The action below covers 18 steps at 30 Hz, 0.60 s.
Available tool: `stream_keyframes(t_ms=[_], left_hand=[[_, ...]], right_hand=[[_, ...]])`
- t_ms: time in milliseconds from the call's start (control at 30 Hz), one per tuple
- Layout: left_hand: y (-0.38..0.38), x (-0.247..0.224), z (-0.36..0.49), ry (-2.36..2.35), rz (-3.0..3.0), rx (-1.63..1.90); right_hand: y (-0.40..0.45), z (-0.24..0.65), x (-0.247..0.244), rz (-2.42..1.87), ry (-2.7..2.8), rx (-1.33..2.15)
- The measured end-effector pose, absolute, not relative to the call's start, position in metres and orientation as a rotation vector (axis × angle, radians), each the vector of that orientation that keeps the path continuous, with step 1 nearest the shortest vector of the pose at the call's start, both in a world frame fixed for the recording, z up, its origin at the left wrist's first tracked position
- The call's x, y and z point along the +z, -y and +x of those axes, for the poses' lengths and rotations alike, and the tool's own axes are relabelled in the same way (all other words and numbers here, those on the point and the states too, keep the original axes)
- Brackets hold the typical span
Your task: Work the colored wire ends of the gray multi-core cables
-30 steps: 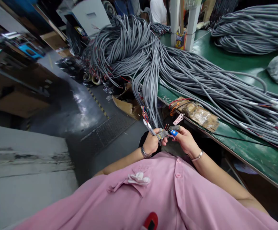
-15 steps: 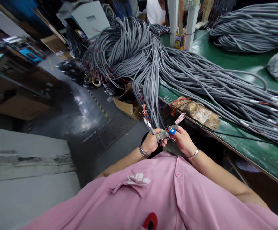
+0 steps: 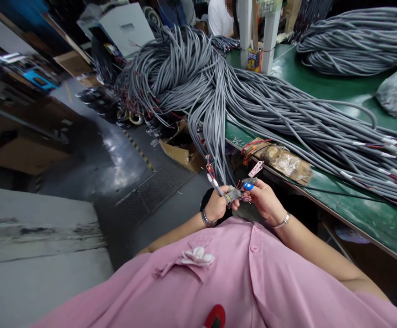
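An open brown cardboard box (image 3: 177, 152), contents unclear, sits near centre. The green table's (image 3: 355, 214) edge slants toward lower right; grey floor (image 3: 116, 155) spreads left. Mid-frame, the left hand (image 3: 216, 206) clenches 1 grey sheathed cable (image 3: 216, 186); the right hand's (image 3: 268, 202) fingers nearly meet beside thin coloured wires (image 3: 245, 199), grip indiscernible.

Held a grey cable (image 3: 219, 189) aslant in the left hand (image 3: 216, 206), white-banded below its loose spray of coloured wires (image 3: 210, 168)
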<state>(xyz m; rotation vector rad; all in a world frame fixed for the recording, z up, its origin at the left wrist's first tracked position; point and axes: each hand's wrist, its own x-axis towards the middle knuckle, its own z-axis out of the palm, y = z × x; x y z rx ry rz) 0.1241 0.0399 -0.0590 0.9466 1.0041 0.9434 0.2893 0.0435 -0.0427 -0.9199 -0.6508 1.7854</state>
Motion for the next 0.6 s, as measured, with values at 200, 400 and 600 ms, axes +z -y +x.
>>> stream_keyframes(t_ms=[200, 400, 600], left_hand=[[-0.040, -0.058, 0.126, -1.016, 0.947, 0.965], [-0.041, -0.056, 0.128, -1.015, 0.977, 0.970], [-0.041, -0.060, 0.125, -1.027, 0.964, 0.983]], right_hand=[[-0.042, 0.289, -0.044, -0.969, 0.695, 1.688], [-0.042, 0.288, -0.049, -0.972, 0.744, 1.480], [-0.045, 0.302, -0.056, -1.043, 0.609, 1.519]])
